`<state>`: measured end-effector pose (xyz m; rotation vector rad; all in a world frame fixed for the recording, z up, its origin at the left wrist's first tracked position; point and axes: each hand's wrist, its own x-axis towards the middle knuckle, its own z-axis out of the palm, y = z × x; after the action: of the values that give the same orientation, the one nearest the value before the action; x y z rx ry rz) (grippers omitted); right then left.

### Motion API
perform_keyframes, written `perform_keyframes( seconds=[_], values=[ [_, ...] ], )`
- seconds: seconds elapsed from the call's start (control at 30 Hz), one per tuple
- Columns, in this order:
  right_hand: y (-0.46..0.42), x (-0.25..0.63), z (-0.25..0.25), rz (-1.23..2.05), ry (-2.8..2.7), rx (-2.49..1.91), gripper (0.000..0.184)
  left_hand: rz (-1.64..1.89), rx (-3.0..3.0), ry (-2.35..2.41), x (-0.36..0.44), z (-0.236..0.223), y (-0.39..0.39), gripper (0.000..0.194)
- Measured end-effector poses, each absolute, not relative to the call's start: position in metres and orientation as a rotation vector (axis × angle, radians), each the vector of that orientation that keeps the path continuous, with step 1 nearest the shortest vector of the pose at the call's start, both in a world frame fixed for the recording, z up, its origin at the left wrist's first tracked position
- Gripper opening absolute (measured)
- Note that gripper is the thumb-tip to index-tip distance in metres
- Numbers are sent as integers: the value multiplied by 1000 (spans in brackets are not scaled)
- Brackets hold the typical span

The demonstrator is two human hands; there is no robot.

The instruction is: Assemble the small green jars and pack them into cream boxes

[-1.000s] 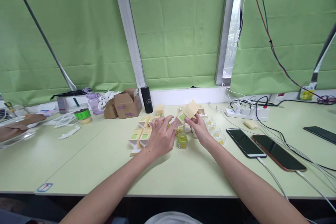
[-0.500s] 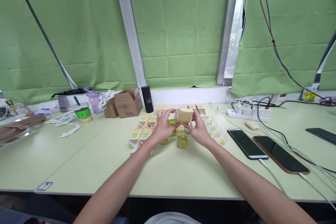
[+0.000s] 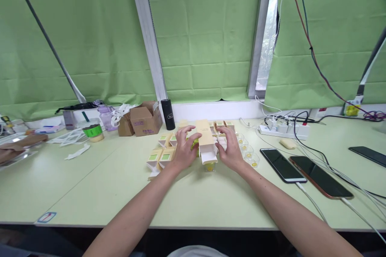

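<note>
Between my two hands is a small tan paper box (image 3: 206, 133), its near white-lined end open and flaps showing. My left hand (image 3: 184, 148) touches its left edge with the fingertips, the other fingers spread. My right hand (image 3: 229, 148) is at its right edge, thumb against the side and fingers curved. Just under the box's open end stands a small clear jar (image 3: 210, 167), mostly hidden by the box. Several similar opened boxes (image 3: 167, 156) stand left of my left hand. Clear jars (image 3: 249, 156) with yellow labels line up right of my right hand.
Two phones (image 3: 282, 164) (image 3: 320, 176) with charging cables lie on the right, near a white power strip (image 3: 283, 130). A black bottle (image 3: 168, 114), a cardboard carton (image 3: 146, 118) and a drink cup (image 3: 93, 130) stand toward the back left. The table's front edge runs below my forearms.
The paper box has turned from lying sideways to having its open end toward me, over the jar. My hands have shifted to its sides, with fingers more spread.
</note>
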<state>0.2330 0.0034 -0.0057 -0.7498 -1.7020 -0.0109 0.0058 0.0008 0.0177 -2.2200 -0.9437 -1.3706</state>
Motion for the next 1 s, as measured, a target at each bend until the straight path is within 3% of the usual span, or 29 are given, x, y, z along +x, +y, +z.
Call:
perform_keyframes(
  seconds=[0.33, 0.43, 0.73, 1.0],
  values=[
    [-5, 232, -10, -140, -1802, -720, 48, -1401, -2278, -929, 2, 9, -7, 40],
    [-6, 232, -10, -192, -1796, -711, 49, -1512, -2322, -992, 4, 16, -12, 47],
    [-8, 230, -8, -290, -1790, -689, 48, -2111, -2533, -846, 10, 14, -8, 49],
    [-8, 227, -10, -82, -1758, -673, 47, -2521, -2667, -1015, 16, 8, -4, 55]
  ],
)
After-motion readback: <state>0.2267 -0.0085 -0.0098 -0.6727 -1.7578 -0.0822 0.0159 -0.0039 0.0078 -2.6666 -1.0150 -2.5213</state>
